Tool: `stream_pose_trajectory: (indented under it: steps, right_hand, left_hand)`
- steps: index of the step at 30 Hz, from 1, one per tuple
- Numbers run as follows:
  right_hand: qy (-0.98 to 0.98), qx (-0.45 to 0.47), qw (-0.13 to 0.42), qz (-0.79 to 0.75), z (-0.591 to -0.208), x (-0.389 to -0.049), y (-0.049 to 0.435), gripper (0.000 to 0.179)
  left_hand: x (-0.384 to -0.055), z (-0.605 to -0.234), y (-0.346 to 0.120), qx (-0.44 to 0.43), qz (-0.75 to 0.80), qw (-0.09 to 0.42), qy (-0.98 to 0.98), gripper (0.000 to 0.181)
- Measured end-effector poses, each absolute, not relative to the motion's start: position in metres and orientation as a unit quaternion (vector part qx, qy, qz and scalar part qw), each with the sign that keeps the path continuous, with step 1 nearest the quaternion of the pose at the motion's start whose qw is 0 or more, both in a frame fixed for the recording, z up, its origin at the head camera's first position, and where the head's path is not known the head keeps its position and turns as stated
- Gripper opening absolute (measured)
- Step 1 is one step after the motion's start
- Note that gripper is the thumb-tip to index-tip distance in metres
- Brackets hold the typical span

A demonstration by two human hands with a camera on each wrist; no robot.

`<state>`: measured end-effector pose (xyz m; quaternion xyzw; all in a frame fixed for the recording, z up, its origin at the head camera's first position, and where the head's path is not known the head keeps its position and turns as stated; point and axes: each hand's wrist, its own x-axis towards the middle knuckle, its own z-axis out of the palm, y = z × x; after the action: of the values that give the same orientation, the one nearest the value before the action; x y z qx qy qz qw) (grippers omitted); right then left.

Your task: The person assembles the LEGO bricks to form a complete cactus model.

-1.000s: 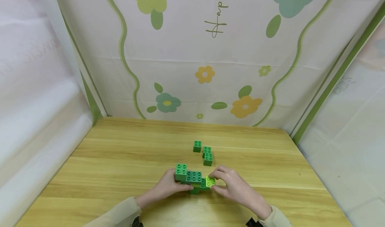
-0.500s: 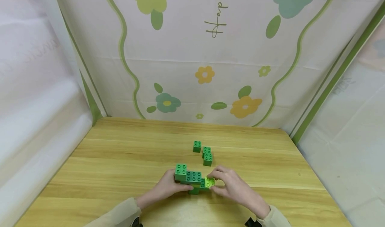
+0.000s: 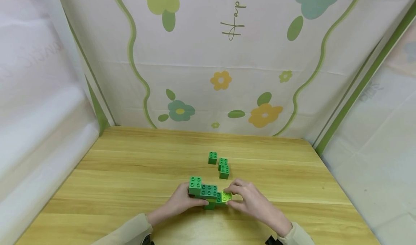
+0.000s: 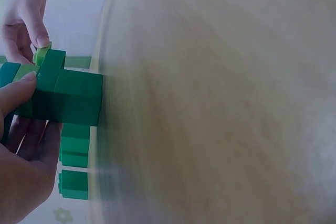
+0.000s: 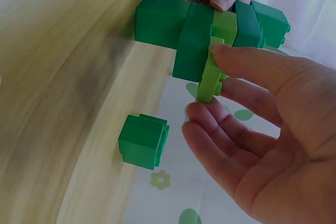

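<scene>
A stepped assembly of green toy building bricks stands near the front of the table. My left hand grips it from the left, thumb in front and fingers behind. At its right end, my right hand pinches a thin lime green brick between thumb and fingers. The right wrist view shows this lime brick against a dark green brick of the assembly; whether it is fully seated I cannot tell. Fingers hide part of both.
Behind the hands, on the wooden table, lie loose green bricks: one farther back, and two, a rear brick and a front brick, close together. A flowered white cloth hangs along the table's back.
</scene>
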<state>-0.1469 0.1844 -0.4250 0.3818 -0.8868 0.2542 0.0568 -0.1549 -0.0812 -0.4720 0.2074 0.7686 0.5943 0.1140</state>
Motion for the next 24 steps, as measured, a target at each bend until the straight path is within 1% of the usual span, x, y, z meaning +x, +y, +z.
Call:
stream_pose_trajectory:
  steps: [5, 10, 15, 19, 22, 24]
  right_hand:
    - [-0.884, 0.392, 0.073, 0.244, -0.424, -0.146, 0.184, 0.031]
    - [-0.884, 0.381, 0.081, 0.258, -0.424, -0.15, 0.185, 0.025]
    - [-0.878, 0.377, 0.119, 0.27, -0.425, -0.161, 0.185, 0.019]
    - [-0.874, 0.368, 0.15, 0.28, -0.429, -0.175, 0.185, 0.021]
    - [-0.879, 0.351, 0.151, 0.286, -0.434, -0.185, 0.185, 0.023]
    - [-0.884, 0.337, 0.141, 0.292, -0.437, -0.191, 0.186, 0.024]
  left_hand:
    - [-0.155, -0.472, -0.082, 0.207, 0.591, 0.113, 0.771, 0.042]
    - [-0.155, -0.472, -0.082, 0.209, 0.589, 0.113, 0.773, 0.042]
    - [-0.156, -0.472, -0.082, 0.208, 0.584, 0.109, 0.777, 0.042]
    - [-0.156, -0.472, -0.082, 0.208, 0.586, 0.112, 0.775, 0.043]
    - [-0.157, -0.473, -0.082, 0.208, 0.589, 0.115, 0.773, 0.044]
    - [-0.156, -0.473, -0.082, 0.207, 0.592, 0.119, 0.77, 0.044]
